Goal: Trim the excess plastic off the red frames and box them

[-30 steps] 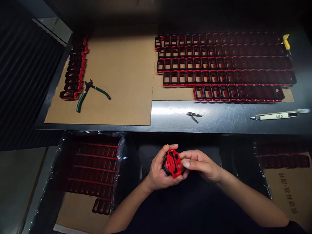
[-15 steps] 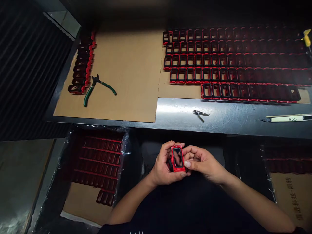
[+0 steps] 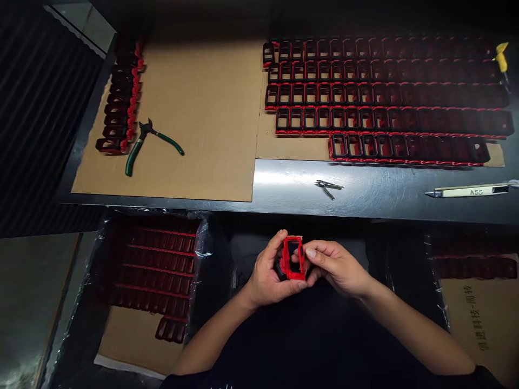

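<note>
A small rectangular housing frame [image 3: 286, 261], red with black parts and an open middle, is held upright in front of my body, below the bench edge. My left hand [image 3: 264, 276] wraps round its left side, with the thumb along the bottom and fingers at the top left. My right hand [image 3: 343, 268] is closed at the frame's right edge, thumb and forefinger pinched together there. Part of its fingers shows through or behind the opening. Whether those fingertips hold any small piece is too fine to see.
On the bench, rows of similar red-black frames [image 3: 338, 95] stand on cardboard [image 3: 203, 119], with another column [image 3: 117, 111] at left. Green-handled cutters [image 3: 140, 141], small nippers [image 3: 327, 187], a cutter knife marked A55 [image 3: 470, 191] and a yellow-handled tool [image 3: 501, 56] lie there. Lined bins [image 3: 203, 237] stand below.
The housing frame has been turned in my left hand, showing more of its red side. My right thumb has moved up from the lower right corner. The view has shifted slightly right.
</note>
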A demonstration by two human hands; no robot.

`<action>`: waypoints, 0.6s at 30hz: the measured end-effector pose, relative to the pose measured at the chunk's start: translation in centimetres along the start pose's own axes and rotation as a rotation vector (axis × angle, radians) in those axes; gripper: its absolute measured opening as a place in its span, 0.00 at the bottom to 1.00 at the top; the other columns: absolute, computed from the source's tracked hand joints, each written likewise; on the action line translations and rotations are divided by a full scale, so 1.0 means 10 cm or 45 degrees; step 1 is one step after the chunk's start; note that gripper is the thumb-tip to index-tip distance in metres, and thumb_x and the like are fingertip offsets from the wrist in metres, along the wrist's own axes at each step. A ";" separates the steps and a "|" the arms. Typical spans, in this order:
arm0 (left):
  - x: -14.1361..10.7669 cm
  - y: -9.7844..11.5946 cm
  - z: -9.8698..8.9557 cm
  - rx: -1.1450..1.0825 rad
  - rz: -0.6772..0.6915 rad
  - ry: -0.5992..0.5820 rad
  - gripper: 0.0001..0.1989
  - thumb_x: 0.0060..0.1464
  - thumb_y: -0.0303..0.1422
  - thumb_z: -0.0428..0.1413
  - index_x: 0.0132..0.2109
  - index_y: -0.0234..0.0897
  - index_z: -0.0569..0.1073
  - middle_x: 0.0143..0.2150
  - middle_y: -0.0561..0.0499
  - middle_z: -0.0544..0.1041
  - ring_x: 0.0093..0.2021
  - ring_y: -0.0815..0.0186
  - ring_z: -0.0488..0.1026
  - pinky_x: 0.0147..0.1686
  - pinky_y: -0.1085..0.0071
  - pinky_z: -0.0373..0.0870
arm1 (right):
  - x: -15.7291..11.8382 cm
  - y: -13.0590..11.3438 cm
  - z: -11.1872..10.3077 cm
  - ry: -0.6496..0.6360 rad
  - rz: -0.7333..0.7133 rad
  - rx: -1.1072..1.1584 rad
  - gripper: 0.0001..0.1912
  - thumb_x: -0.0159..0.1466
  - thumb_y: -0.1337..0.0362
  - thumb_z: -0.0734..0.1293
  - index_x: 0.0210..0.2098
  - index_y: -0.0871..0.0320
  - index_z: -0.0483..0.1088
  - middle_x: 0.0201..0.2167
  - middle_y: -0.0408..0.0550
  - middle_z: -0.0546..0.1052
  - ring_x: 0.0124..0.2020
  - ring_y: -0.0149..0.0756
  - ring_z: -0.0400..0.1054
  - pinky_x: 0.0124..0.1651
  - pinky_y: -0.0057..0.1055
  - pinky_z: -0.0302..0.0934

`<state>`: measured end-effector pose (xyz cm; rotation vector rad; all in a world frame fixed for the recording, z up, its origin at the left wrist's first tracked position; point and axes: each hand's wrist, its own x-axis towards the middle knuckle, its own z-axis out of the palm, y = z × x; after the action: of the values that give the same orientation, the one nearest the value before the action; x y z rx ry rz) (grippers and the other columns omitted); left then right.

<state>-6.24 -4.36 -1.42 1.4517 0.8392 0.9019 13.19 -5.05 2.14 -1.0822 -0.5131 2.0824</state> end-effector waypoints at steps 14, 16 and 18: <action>0.11 0.28 0.02 0.592 0.128 -0.008 0.42 0.51 0.36 0.65 0.69 0.39 0.57 0.57 0.39 0.77 0.54 0.54 0.79 0.52 0.58 0.79 | -0.03 0.02 -0.09 -0.111 0.039 0.188 0.19 0.60 0.53 0.75 0.45 0.60 0.77 0.37 0.51 0.82 0.31 0.31 0.77 0.32 0.23 0.73; 0.14 0.33 0.02 0.628 0.175 -0.026 0.41 0.52 0.34 0.64 0.69 0.39 0.56 0.57 0.39 0.77 0.53 0.55 0.79 0.51 0.61 0.80 | -0.03 0.03 -0.10 -0.128 0.035 0.188 0.20 0.60 0.54 0.75 0.45 0.60 0.76 0.36 0.50 0.82 0.30 0.30 0.77 0.32 0.22 0.72; 0.16 0.36 0.02 0.653 0.197 -0.044 0.40 0.53 0.34 0.63 0.69 0.37 0.56 0.56 0.38 0.77 0.53 0.55 0.80 0.50 0.62 0.81 | -0.02 0.04 -0.10 -0.128 0.038 0.189 0.19 0.60 0.54 0.76 0.46 0.60 0.76 0.36 0.50 0.82 0.30 0.30 0.77 0.31 0.21 0.72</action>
<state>-5.32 -3.27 2.23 1.9926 0.9882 0.8046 13.95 -5.44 1.47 -0.9084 -0.3860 2.1723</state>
